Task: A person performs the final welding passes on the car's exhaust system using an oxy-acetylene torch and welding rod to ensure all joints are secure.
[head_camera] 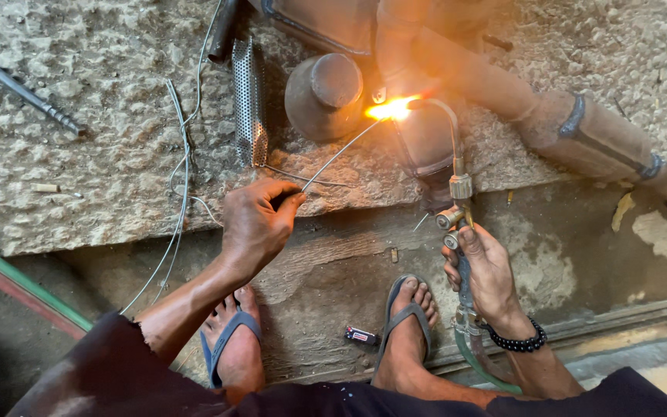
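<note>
Rusty exhaust pipe [503, 85] lies across the rough stone slab [102, 177], with a bright flame at its joint beside a domed metal cap [324, 94]. Brazing seems underway: the right hand [488, 272] grips the torch [457, 185], while the left hand [258, 224] pinches a thin filler rod [341, 150] into the flame. Feeding it steadily looks next. Perforated tube [249, 100], loose wires [183, 154] and a lighter [360, 335] lie nearby.

Single head-worn view, looking steeply down and forward, close over both hands; own sandalled feet at bottom edge, rough stone slab [102, 93] filling upper frame.
</note>
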